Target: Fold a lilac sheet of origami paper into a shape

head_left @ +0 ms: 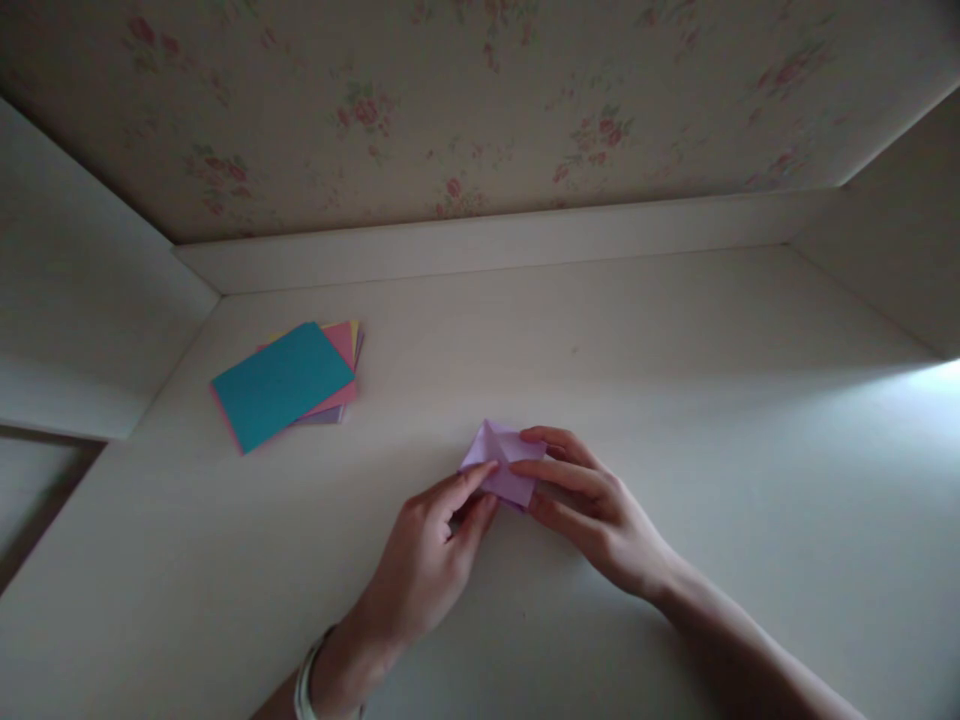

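Note:
A small folded sheet of light purple origami paper [513,484] lies at the middle of the white desk, with crease lines and layers showing. My left hand [435,560] pinches its lower left side, the index finger on top and the thumb at the near edge. From the right, my right hand [600,510] grips the same paper; one fingertip presses on its face, another sits at the upper right corner and the thumb is at the lower right edge. The paper's underside is hidden. A pale band circles my left wrist.
A loose stack of coloured paper [281,385] lies at the left, teal on top with pink, yellow and purple sheets beneath. The white desk [675,350] is bounded by a floral wallpapered wall [465,110] behind and white side panels [82,260] left and right.

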A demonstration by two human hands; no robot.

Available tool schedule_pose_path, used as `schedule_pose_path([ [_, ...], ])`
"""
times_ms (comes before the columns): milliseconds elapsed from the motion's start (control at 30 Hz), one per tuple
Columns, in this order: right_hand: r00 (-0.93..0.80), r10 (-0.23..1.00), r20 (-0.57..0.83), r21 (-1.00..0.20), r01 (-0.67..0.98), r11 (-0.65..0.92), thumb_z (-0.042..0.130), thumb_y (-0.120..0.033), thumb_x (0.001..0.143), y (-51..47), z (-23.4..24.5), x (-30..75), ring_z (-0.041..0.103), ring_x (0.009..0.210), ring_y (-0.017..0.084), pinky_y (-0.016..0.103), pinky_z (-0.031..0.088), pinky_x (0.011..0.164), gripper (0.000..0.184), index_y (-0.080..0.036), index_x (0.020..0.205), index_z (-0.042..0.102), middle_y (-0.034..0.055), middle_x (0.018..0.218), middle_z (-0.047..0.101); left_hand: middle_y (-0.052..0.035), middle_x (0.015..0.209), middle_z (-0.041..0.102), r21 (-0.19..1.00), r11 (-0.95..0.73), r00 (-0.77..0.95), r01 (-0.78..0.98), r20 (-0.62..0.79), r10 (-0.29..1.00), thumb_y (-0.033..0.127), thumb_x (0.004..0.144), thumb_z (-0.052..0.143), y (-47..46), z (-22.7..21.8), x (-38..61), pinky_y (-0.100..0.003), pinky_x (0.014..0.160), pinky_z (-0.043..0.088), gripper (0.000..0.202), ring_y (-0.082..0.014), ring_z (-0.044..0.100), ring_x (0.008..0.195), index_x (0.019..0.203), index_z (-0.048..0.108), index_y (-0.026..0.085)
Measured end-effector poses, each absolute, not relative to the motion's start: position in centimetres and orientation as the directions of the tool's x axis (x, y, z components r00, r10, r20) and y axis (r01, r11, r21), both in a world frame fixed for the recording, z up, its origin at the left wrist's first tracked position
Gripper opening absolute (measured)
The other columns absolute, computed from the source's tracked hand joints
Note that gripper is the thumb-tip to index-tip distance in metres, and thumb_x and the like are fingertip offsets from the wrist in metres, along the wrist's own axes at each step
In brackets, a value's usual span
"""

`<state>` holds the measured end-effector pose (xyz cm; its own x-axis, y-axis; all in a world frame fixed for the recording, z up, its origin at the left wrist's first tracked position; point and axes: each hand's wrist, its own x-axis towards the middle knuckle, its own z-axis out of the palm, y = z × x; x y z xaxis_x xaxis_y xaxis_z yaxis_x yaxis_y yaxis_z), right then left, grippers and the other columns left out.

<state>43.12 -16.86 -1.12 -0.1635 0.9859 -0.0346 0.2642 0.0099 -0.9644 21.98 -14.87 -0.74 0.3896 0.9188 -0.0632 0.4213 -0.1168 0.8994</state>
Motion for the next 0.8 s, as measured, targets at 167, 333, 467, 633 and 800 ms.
schedule_pose_path([
  [167, -0.163, 0.987, 0.003, -0.985, 0.17, 0.031, 0.064, -0.027, 0.092, -16.8, -1.2, 43.2, 0.056, 0.115, 0.022, 0.036, 0.049, 0.096, 0.022, -0.031, 0.111, 0.074, 0.007, 0.122, 0.054, -0.0058, 0.119, 0.072, 0.93, -0.021, 0.42, 0.368, -0.146, 0.896, 0.033, 0.097, 0.056, -15.0, -0.1, 21.8, -0.022, 0.086, 0.055, 0.032, -0.0167, 0.069, 0.1, 0.126, 0.066, 0.023],
  [333, -0.107, 0.99, 0.086, -0.974, 0.198, 0.106, 0.065, -0.024, 0.09, -16.7, -1.1, 43.1, 0.057, 0.094, 0.018, 0.031, 0.053, 0.077, 0.024, -0.032, 0.11, 0.077, 0.0062, 0.105, 0.054, -0.0056, 0.11, 0.071, 0.941, 0.011, 0.431, 0.339, -0.166, 0.887, 0.032, 0.097, 0.056, -15.0, 0.5, 21.7, -0.021, 0.075, 0.055, 0.027, -0.0165, 0.067, 0.093, 0.119, 0.069, 0.024],
  [467, -0.076, 0.981, 0.181, -0.951, 0.241, 0.194, 0.066, -0.024, 0.091, -16.8, -0.9, 43.0, 0.057, 0.089, 0.017, 0.03, 0.052, 0.073, 0.022, -0.033, 0.106, 0.078, 0.0059, 0.101, 0.055, -0.0059, 0.103, 0.07, 0.955, 0.111, 0.412, 0.275, -0.221, 0.884, 0.027, 0.095, 0.057, -14.8, 0.5, 21.6, -0.021, 0.071, 0.054, 0.034, -0.0154, 0.066, 0.085, 0.128, 0.062, 0.025],
  [633, -0.113, 0.964, 0.239, -0.939, 0.224, 0.259, 0.066, -0.02, 0.091, -17.0, -0.8, 43.2, 0.058, 0.094, 0.019, 0.031, 0.052, 0.074, 0.026, -0.034, 0.11, 0.076, 0.0064, 0.104, 0.055, -0.0055, 0.121, 0.056, 0.977, 0.116, 0.459, 0.176, -0.186, 0.868, 0.023, 0.094, 0.057, -14.9, 0.4, 21.1, -0.022, 0.077, 0.054, 0.035, -0.0132, 0.063, 0.089, 0.129, 0.061, 0.031],
  [800, -0.175, 0.951, 0.255, -0.942, 0.179, 0.285, 0.067, -0.017, 0.089, -17.1, -0.6, 43.3, 0.059, 0.095, 0.019, 0.034, 0.053, 0.08, 0.027, -0.032, 0.11, 0.074, 0.0057, 0.103, 0.055, -0.0048, 0.115, 0.049, 0.975, 0.049, 0.523, 0.218, -0.159, 0.837, 0.031, 0.097, 0.057, -15.2, 0.6, 20.8, -0.021, 0.07, 0.054, 0.035, -0.0127, 0.06, 0.086, 0.131, 0.061, 0.036],
])
